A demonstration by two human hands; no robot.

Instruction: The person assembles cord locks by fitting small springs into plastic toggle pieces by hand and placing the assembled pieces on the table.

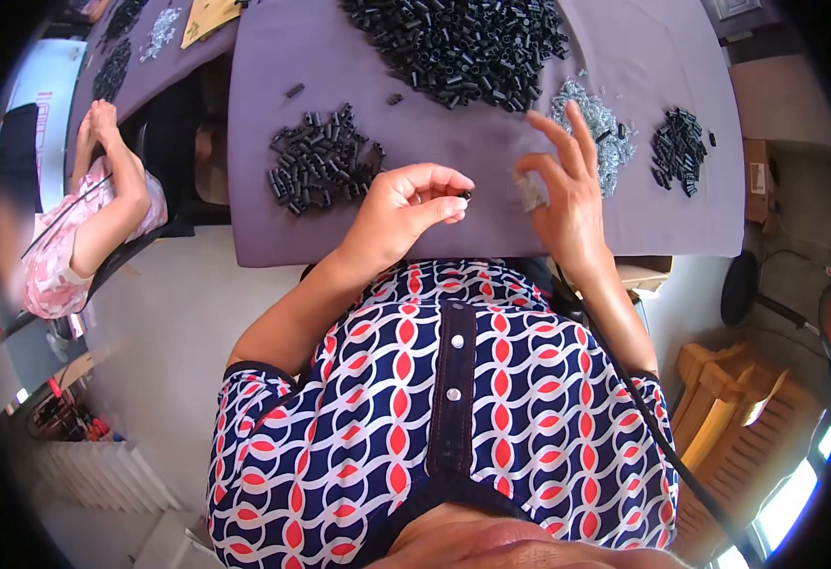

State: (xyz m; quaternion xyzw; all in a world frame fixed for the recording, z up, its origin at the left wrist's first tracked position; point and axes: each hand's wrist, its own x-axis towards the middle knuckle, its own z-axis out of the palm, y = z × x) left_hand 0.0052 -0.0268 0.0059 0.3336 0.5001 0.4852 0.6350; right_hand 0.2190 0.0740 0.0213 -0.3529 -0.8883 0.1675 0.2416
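My left hand (410, 207) is above the table's near edge, thumb and forefinger pinching a small black piece (465, 195), mostly hidden by the fingertips. To its right, my right hand (570, 194) has its thumb and forefinger drawn together and the other fingers raised. Something whitish (532, 192) shows at its thumb; whether it is a wrap or a held thing is unclear. Just beyond that hand lies a pile of small clear pieces (612, 156). Beside my left hand is a heap of black tube-like pieces (316, 161).
A large mound of black tubular pieces (463, 47) covers the far middle of the purple-grey tablecloth (415, 133). A smaller black pile (680, 152) lies at the right. At far left, another person (64, 228) sits by a second table. A dark cable runs down my right side.
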